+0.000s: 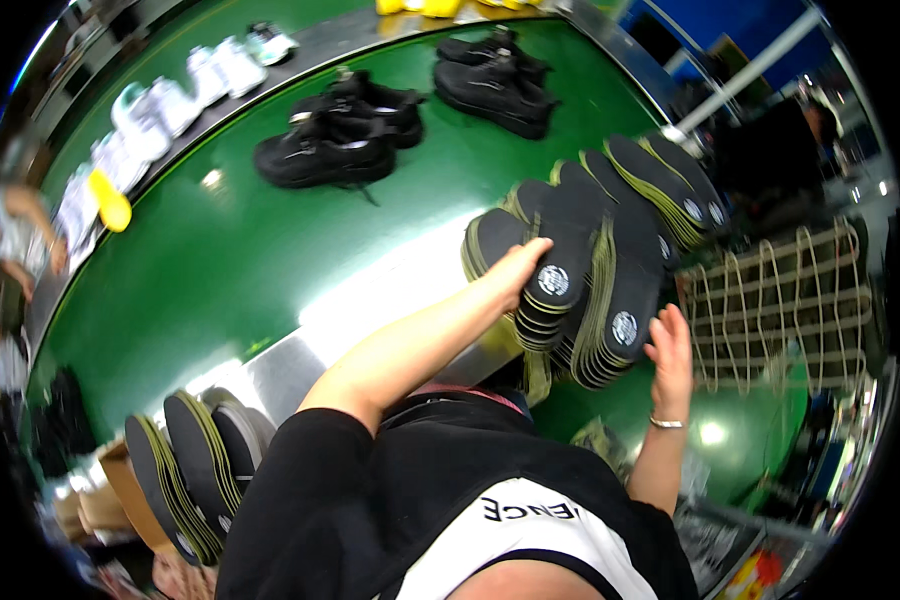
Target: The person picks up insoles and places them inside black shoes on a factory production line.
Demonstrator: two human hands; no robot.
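Black insoles with olive-green edges lie in thick stacks at the right end of a green worktable. My left hand (518,274) is closed on the near end of one insole stack (554,284), its thumb lying over the top. Beside it a second insole stack (625,300) juts toward me past the table edge. My right hand (672,350) is at that second stack's right side, fingers stretched out and palm toward it; whether it touches the stack I cannot tell. Behind both stacks rest further insoles (660,185).
Black sneakers (325,150) and another dark pair (495,85) stand on the green table (210,240). White shoes (140,120) and a yellow insole (110,202) line a far-side ledge. More insoles (185,470) stand at lower left. A netted rack (780,300) is at right. Another person (25,220) works at far left.
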